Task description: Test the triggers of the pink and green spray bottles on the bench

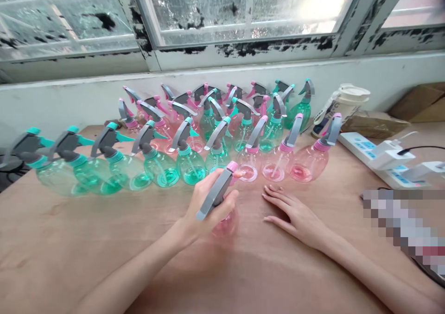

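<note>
My left hand (205,205) is wrapped round the neck of a pink spray bottle (225,223), whose grey trigger head points away from me. The fingers hide the bottle's collar. My right hand (299,216) lies flat on the table with its fingers spread, holding nothing. Just beyond the fingertips stands a pink spray bottle (274,166), with another pink spray bottle (309,163) to its right. Leftward the same front row carries on with several green spray bottles, among them a clear green one (162,168).
More pink and green spray bottles crowd behind, by the wall (86,101). At the right are a white cup (342,105), a cardboard box (377,122) and a power strip (365,154) with plugged-in chargers (391,154). A blurred-out object (406,230) lies at the right edge.
</note>
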Demonstrator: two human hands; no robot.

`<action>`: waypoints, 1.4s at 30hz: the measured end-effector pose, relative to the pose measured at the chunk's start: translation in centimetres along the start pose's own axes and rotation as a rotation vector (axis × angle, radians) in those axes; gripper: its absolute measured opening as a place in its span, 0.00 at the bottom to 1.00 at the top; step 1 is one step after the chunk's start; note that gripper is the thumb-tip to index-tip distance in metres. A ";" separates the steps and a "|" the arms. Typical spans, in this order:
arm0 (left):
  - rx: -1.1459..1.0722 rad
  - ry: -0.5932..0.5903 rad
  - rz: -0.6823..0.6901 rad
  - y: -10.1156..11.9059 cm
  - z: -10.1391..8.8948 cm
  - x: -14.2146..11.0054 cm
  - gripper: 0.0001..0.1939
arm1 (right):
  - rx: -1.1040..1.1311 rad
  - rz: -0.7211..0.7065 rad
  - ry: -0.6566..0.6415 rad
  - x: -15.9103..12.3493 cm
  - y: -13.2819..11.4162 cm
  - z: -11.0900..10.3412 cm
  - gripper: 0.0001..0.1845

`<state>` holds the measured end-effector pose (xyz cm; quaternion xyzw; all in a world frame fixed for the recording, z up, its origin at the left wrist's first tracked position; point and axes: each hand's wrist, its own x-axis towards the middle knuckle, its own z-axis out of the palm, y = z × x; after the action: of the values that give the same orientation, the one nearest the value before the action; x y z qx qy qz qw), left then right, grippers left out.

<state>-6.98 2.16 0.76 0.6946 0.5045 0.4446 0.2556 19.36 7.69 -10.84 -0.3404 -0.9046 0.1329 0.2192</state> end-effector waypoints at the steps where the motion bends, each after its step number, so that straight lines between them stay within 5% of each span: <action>1: 0.002 -0.008 -0.009 0.1 0.0 0.1 0.13 | 0.002 0.004 -0.001 0.0 0.0 0.0 0.29; 11: 0.034 0.028 0.015 -0.3 0.2 0.0 0.04 | 0.075 0.034 -0.024 -0.3 0.5 -0.1 0.28; 26: 0.056 -0.038 0.055 -0.9 -0.1 -0.1 0.18 | 0.123 0.044 -0.032 -0.6 0.9 -0.4 0.28; 42: -0.003 -0.122 -0.012 -0.5 -0.4 0.3 0.19 | 0.112 0.056 -0.052 -0.7 1.3 -0.7 0.26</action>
<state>-7.56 2.55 0.64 0.7171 0.4914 0.4005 0.2898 20.88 8.23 -10.96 -0.3494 -0.8912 0.1984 0.2104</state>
